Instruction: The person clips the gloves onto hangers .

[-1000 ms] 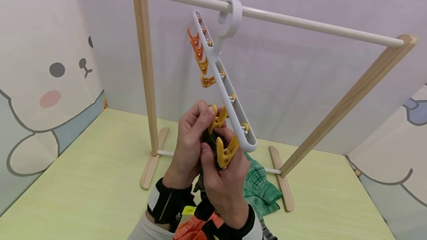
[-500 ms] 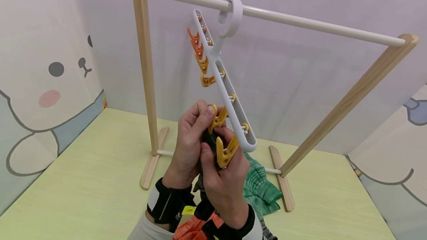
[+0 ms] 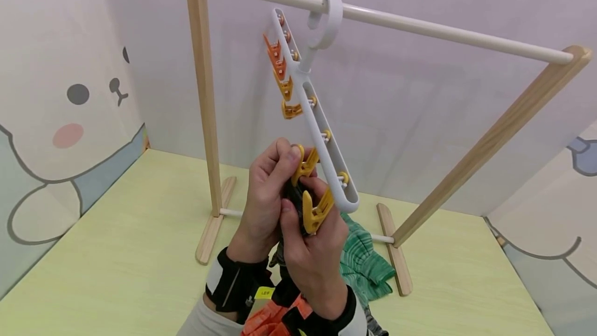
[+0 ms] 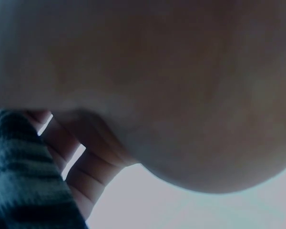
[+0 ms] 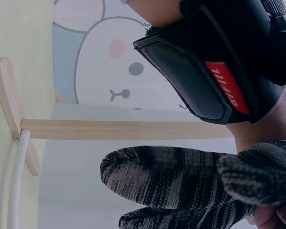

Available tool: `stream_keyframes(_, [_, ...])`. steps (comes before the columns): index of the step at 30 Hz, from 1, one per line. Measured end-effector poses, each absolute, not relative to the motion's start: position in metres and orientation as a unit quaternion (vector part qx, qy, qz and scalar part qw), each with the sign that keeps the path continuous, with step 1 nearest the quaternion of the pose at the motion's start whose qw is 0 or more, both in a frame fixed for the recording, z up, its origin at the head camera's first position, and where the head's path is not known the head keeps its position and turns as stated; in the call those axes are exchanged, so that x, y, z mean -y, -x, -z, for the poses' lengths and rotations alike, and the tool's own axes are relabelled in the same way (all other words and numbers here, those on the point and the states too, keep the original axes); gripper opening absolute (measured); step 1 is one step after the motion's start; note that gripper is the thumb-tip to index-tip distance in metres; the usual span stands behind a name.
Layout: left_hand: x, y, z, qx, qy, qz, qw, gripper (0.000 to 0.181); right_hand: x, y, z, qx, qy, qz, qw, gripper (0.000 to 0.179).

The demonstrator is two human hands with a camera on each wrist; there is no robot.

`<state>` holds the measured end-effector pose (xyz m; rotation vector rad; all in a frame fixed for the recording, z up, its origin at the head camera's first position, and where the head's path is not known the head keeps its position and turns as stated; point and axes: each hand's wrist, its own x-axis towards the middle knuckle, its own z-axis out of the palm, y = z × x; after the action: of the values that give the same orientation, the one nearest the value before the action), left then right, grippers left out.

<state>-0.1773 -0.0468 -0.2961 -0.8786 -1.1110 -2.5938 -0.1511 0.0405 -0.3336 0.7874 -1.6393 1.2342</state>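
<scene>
In the head view my left hand (image 3: 267,191) pinches a yellow clip (image 3: 305,166) below the near end of the white clip hanger (image 3: 326,149). The dark cuff of a black-and-grey striped knit glove (image 5: 162,176) is bunched between both hands. My right hand (image 3: 317,253) grips that cuff, thumb in front. Beside its fingers is another yellow clip (image 3: 318,212); whether this clip bites the cloth I cannot tell. The glove's fingers hang down in the right wrist view. My palm fills most of the left wrist view, with striped knit (image 4: 28,176) at its edge.
The hanger's hook (image 3: 328,19) loops over the white rod (image 3: 443,32) of a wooden stand (image 3: 203,92). Orange clips (image 3: 275,58) and more yellow ones dangle from its far half. A green knit glove (image 3: 366,263) lies on the table behind my right hand. Orange fabric (image 3: 266,320) shows between the wrists.
Both hands keep nearly the same hold on the clip and the glove cuff. The head view has shifted slightly, so the stand and hanger's upper part sit a little higher.
</scene>
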Motion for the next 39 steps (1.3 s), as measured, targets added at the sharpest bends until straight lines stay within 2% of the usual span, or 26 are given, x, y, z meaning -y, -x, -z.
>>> stream_keyframes(39, [0.0462, 0.1764, 0.2943, 0.38, 0.296, 0.871, 0.097, 0.027, -0.0404, 0.1513, 0.3334, 0.663, -0.319, -0.497, 0.46, 0.042])
